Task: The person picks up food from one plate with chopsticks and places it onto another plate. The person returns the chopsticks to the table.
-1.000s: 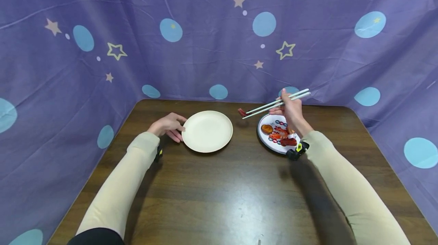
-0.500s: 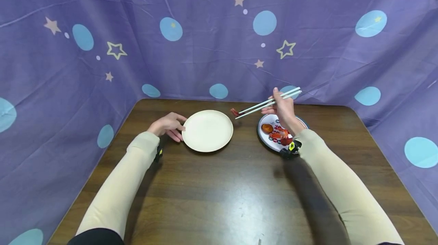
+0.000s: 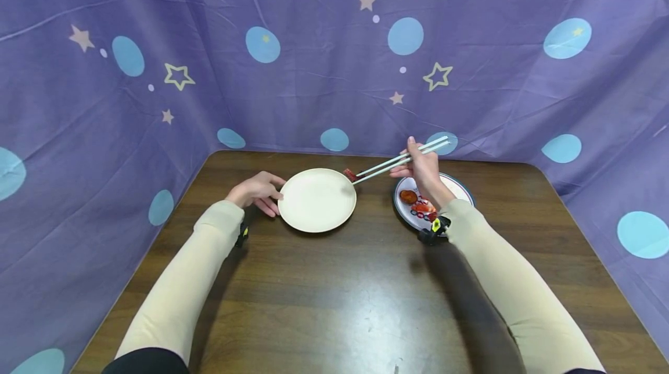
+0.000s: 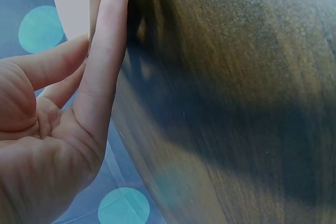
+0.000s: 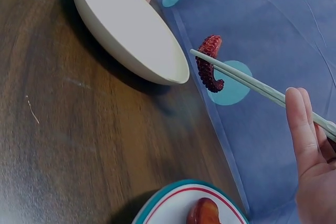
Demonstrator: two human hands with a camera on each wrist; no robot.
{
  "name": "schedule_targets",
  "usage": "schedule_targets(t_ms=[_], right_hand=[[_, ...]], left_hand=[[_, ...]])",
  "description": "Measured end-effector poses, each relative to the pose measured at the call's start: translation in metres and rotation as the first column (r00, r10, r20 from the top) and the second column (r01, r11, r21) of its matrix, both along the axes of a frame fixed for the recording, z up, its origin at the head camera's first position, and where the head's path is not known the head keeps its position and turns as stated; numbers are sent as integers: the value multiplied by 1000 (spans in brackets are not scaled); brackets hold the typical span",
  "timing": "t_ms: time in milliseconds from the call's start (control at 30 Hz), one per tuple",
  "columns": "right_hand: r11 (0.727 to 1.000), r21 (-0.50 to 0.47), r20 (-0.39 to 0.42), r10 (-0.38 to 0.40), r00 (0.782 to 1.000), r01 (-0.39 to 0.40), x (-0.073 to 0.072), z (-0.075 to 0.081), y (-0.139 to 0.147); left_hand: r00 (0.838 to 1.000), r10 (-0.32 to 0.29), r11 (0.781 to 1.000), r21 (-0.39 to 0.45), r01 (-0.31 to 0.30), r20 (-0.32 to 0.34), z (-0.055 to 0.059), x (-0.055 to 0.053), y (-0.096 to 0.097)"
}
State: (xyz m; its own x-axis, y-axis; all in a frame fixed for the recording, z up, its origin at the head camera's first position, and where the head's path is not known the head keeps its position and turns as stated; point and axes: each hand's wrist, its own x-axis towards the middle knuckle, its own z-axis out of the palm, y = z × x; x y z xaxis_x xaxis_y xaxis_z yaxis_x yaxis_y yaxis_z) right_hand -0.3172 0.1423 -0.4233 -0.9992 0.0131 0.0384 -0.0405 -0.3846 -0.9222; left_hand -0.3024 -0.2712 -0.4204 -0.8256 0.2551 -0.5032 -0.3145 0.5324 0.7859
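Observation:
My left hand (image 3: 259, 191) pinches the left rim of a cream plate (image 3: 316, 200), with thumb and fingers on either side of the edge in the left wrist view. In my right hand (image 3: 422, 171) is a pair of pale green chopsticks (image 3: 384, 166). Their tips hold a dark red octopus tentacle (image 5: 208, 64), curled at its lower end. In the head view the tentacle overlaps the cream plate's right rim; the right wrist view shows it raised off the table, just beyond that rim.
Partly under my right wrist stands a white patterned plate (image 3: 460, 187) with a teal rim. It bears a glazed brown piece (image 3: 408, 197), an orange-red shrimp-like piece (image 3: 423, 207) and more red food. A purple curtain (image 3: 334, 72) rises behind the wooden table (image 3: 313, 281).
My right hand has moved left, carrying the chopsticks and the tentacle from between the plates to the cream plate's right rim. The left hand and the cream plate have stayed still.

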Motion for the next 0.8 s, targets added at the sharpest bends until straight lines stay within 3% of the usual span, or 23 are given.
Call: schedule_targets(t_ms=[800], right_hand=[[1000,-17,-13,23,1000,-23,2,-9,-30]], left_hand=[[1000,4,1000,-7,-4,-3,-2,-1,-2]])
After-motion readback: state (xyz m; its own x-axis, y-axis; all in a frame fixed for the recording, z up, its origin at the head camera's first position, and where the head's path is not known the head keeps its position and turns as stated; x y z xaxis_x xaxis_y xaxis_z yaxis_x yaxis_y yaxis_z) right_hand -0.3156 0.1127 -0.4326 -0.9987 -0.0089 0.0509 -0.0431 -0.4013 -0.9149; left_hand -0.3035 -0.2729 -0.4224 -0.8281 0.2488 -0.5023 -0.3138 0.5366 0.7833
